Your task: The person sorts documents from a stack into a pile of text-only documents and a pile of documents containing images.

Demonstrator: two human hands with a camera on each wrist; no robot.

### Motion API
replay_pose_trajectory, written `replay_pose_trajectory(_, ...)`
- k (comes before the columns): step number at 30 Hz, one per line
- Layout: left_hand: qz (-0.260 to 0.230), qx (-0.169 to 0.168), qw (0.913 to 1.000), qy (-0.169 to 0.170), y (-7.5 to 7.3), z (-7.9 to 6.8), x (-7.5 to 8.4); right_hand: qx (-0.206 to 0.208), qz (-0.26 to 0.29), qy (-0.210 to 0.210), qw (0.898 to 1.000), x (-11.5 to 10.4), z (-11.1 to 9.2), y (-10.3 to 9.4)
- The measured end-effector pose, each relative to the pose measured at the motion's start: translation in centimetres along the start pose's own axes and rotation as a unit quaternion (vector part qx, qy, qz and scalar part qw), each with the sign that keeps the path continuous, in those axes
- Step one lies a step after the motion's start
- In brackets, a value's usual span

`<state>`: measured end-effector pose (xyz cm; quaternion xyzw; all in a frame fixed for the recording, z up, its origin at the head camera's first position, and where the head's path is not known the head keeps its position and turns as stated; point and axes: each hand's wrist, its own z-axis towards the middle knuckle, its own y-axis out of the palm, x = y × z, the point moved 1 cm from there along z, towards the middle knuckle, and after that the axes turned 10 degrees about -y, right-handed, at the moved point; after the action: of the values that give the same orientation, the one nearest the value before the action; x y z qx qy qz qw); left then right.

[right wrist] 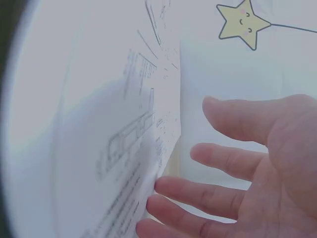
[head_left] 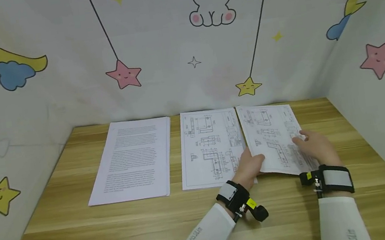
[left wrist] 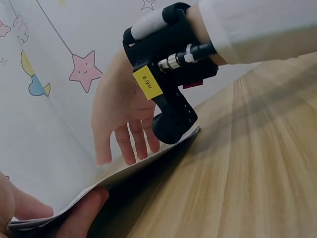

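My left hand (head_left: 247,169) pinches the near left corner of the right-hand drawing sheets (head_left: 264,126), which carry printed technical drawings. In the left wrist view the thumb (left wrist: 30,206) lies over the paper and a finger (left wrist: 85,213) is beneath it, with the near edge lifted off the table. My right hand (head_left: 317,147) is at the right edge of these sheets, fingers extended and spread. The right wrist view shows its fingertips (right wrist: 166,184) right at the paper. Beside them lies a middle stack of drawing sheets (head_left: 201,143), its near right part hidden behind my left hand.
A stack of text pages (head_left: 130,160) lies flat on the left of the wooden table (head_left: 130,233). A white cloth (head_left: 163,38) printed with stars, moons and a rabbit hangs behind the table and along its sides.
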<state>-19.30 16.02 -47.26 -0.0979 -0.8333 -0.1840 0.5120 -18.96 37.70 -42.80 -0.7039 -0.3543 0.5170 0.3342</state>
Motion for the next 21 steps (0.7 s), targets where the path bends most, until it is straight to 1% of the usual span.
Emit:
replay_pose_trajectory(5, 0.035, 0.039, 0.9986, 0.005, -0.3, -0.1, 0.5, -0.009, 0.022, 0.001, 1.0, 0.1, -0.1, -0.1)
replay_pose_trajectory(9, 0.053, 0.051, 0.9972, 0.009, -0.8, -0.5, 1.0, -0.015, 0.022, -0.008, 1.0, 0.1, -0.2, -0.2)
replay_pose_trajectory(13, 0.064, 0.05, 0.9966, 0.014, -1.5, -0.9, 1.5, -0.017, 0.01, -0.013, 1.0, 0.0, -0.1, -0.2)
replay_pose_trajectory(16, 0.072, 0.046, 0.9962, 0.02, -2.1, -1.2, 2.0, -0.02, 0.016, -0.011, 1.0, 0.0, 0.1, -0.3)
replay_pose_trajectory(19, 0.077, 0.035, 0.9958, 0.034, -2.8, -1.4, 2.5, -0.016, 0.044, -0.008, 0.999, -0.1, 0.3, -0.3)
replay_pose_trajectory(21, 0.079, 0.024, 0.9954, 0.047, -3.4, -1.7, 2.9, -0.005, 0.065, -0.014, 0.998, -0.3, 0.4, -0.3)
